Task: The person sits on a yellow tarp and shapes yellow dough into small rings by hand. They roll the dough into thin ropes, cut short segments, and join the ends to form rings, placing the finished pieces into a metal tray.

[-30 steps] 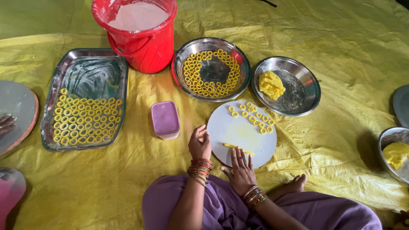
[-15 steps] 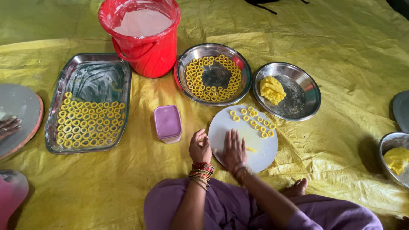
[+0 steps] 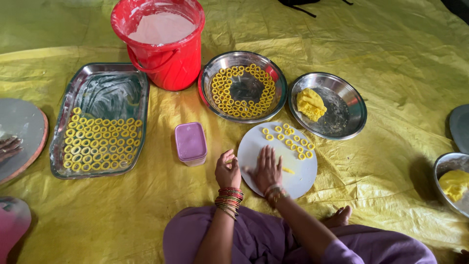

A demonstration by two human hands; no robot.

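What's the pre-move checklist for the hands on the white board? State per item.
1. Right hand flat on the round white board, palm down: ok.
2. Dough under that palm: cannot tell; only a yellow tip shows beside it.
3. Left hand loosely closed at the board's left edge; what it holds: cannot tell.
4. Bare space on the board: ok, the finished rings sit only along its far edge.
5. Dough supply: ok, a yellow lump lies in the small steel bowl beyond the board.
6. Room in the steel tray on the left: ok, its far half is bare.
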